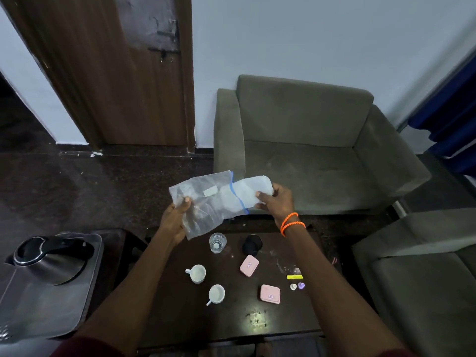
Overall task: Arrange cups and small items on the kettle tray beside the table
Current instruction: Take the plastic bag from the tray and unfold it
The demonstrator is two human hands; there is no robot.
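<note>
**Head view: both hands hold a plastic bag above the table**

Seen from the head camera, a person holds a translucent plastic bag (206, 202) over a dark low table (180, 318). The left hand (175, 222) pinches the bag's near-left edge between thumb and fingers; the right hand (277, 200) (orange bands at the wrist) closes its fingers around a white bundle (253, 188) at the bag's blue-edged mouth. On the table lie two white cups (197, 273) (216, 294), a clear glass (217, 242), a black cup (252, 244), two pink boxes (249, 265) (270, 294) and some tiny items (297, 286). The kettle tray (38, 318) stands left of the table, carrying only a steel kettle (49, 258). A grey armchair (309, 140) sits beyond.
</note>
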